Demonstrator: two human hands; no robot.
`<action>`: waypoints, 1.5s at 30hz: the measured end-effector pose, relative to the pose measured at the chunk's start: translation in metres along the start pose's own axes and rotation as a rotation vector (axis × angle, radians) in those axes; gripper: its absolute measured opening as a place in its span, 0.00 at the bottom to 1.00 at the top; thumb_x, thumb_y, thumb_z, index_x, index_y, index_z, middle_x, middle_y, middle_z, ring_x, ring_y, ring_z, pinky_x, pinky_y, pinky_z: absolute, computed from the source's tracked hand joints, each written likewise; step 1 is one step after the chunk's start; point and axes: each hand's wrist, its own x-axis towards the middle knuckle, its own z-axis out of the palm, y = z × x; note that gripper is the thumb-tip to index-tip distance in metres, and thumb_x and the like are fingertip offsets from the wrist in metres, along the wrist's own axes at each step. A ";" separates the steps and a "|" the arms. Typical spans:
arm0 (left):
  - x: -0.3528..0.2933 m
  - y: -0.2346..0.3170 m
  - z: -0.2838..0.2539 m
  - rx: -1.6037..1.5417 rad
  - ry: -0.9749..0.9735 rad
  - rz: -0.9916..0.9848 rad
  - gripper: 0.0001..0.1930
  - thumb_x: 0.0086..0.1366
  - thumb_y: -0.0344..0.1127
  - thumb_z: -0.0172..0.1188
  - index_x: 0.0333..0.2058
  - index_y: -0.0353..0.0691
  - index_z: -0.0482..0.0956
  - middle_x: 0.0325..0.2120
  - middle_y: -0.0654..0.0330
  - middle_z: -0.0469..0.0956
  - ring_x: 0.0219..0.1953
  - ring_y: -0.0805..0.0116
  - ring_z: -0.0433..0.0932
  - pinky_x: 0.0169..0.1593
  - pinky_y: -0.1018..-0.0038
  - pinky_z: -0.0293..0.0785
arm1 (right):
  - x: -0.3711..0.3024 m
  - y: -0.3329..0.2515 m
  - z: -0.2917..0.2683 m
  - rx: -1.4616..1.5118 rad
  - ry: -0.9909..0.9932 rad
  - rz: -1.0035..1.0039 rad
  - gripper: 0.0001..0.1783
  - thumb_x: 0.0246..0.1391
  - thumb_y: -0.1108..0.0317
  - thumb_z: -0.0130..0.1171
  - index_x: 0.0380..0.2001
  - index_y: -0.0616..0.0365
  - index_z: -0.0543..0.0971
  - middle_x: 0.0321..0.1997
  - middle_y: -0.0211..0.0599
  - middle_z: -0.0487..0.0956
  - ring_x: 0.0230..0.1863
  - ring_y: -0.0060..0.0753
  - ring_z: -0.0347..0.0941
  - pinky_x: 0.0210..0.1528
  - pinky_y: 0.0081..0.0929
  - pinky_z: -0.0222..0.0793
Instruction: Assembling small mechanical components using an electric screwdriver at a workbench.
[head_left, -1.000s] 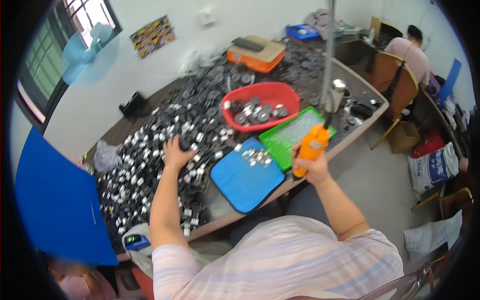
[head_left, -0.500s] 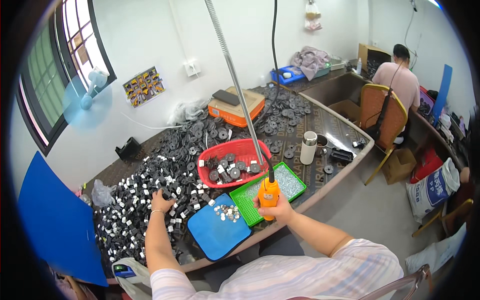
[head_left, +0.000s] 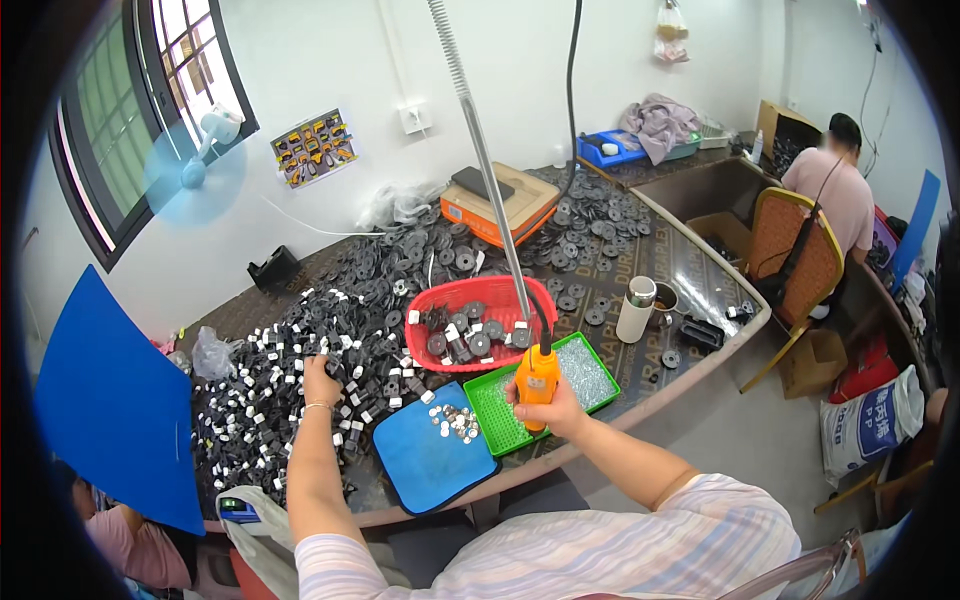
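Observation:
My right hand (head_left: pixel 555 408) is wrapped round an orange electric screwdriver (head_left: pixel 537 378), held upright over the green tray (head_left: pixel 494 440), which holds small shiny screws (head_left: pixel 580 375). A black cord leaves the tool's top. At the left, my left hand (head_left: pixel 319 382) reaches into a heap of black parts with white ends (head_left: pixel 262 395). Its fingers are drawn together among them, the tips partly hidden; what they grip cannot be made out. Between the hands lies a blue mat (head_left: pixel 425 468) bearing several small round metal pieces (head_left: pixel 457 424). Behind it, a red basket (head_left: pixel 412 348) contains black round parts.
Black discs (head_left: pixel 600 215) spread across the back, around an orange box (head_left: pixel 500 205). A metal rod with a spring (head_left: pixel 480 140) slants down over the basket. A white flask (head_left: pixel 636 312) stands right. A blue board (head_left: pixel 120 400) rises at left; a co-worker (head_left: pixel 830 185) sits far right.
My left hand has moved slightly farther into the heap, its fingers now closer together. The screwdriver stays in my right hand above the tray. The whole view has shifted a little.

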 end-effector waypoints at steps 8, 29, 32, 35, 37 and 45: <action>-0.011 0.049 -0.072 -0.160 -0.032 0.192 0.25 0.36 0.26 0.66 0.40 0.38 0.72 0.36 0.52 0.73 0.40 0.52 0.73 0.45 0.67 0.70 | 0.007 -0.007 0.010 -0.071 0.162 0.006 0.21 0.35 0.77 0.62 0.38 0.59 0.72 0.33 0.32 0.74 0.29 0.24 0.71 0.32 0.22 0.69; -0.186 0.091 -0.049 -0.129 -0.321 0.250 0.52 0.38 0.37 0.69 0.62 0.47 0.50 0.62 0.50 0.50 0.63 0.50 0.49 0.61 0.54 0.43 | -0.017 0.039 0.086 -1.177 -0.424 -0.437 0.25 0.39 0.71 0.63 0.44 0.57 0.70 0.50 0.43 0.68 0.49 0.45 0.66 0.50 0.36 0.65; -0.185 0.086 -0.056 -0.227 -0.364 0.200 0.52 0.38 0.40 0.70 0.62 0.48 0.49 0.63 0.51 0.47 0.65 0.51 0.46 0.60 0.47 0.41 | -0.004 0.075 0.087 -1.233 -0.431 -0.132 0.24 0.38 0.75 0.60 0.45 0.56 0.71 0.49 0.42 0.69 0.51 0.47 0.65 0.50 0.36 0.65; -0.192 0.067 -0.061 -0.247 -0.350 0.182 0.51 0.38 0.42 0.70 0.61 0.47 0.52 0.61 0.51 0.52 0.64 0.51 0.48 0.61 0.52 0.42 | 0.011 0.095 0.083 -1.369 -0.407 -0.135 0.27 0.36 0.77 0.57 0.47 0.55 0.70 0.50 0.41 0.70 0.53 0.46 0.65 0.52 0.36 0.63; -0.195 0.057 -0.062 -0.324 -0.290 0.158 0.42 0.39 0.41 0.70 0.56 0.44 0.63 0.57 0.53 0.60 0.61 0.52 0.54 0.60 0.58 0.47 | 0.020 0.096 0.086 -1.524 -0.385 -0.227 0.25 0.37 0.77 0.57 0.44 0.54 0.73 0.47 0.36 0.72 0.53 0.42 0.65 0.55 0.37 0.59; -0.203 0.052 -0.057 -0.366 -0.215 0.165 0.20 0.42 0.37 0.68 0.35 0.42 0.73 0.49 0.56 0.69 0.56 0.53 0.62 0.56 0.60 0.52 | 0.019 0.101 0.075 -1.636 -0.390 -0.188 0.15 0.43 0.70 0.59 0.39 0.50 0.76 0.38 0.30 0.75 0.49 0.35 0.67 0.57 0.40 0.52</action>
